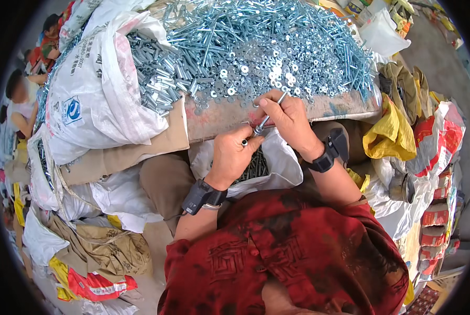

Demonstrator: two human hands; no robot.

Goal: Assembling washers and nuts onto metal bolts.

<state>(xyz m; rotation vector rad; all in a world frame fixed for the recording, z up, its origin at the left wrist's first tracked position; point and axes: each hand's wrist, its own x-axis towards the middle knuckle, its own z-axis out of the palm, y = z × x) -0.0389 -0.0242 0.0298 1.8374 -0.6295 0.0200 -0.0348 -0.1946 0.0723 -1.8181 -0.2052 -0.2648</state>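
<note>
Between my hands is a slim metal bolt [267,118], tilted with its upper end to the right. My left hand [231,156] is closed, its fingertips pinching the lower end, where a wider metal piece sits. A small round metal piece [244,142] with a dark centre shows at its fingers; I cannot tell whether it is a tube's end. My right hand [288,119] is closed round the upper part of the bolt, at the near edge of the heap of washers [277,68]. Beneath both hands an opened white sack [282,173] holds many dark metal pieces.
Loose metal sleeves [161,71] spill beside a large white woven sack [88,100] on the left. Long thin bolts [245,26] are heaped at the back. A cardboard sheet [135,157] lies at the table's edge. Yellow sacking [391,131] is at right; people [22,105] sit far left.
</note>
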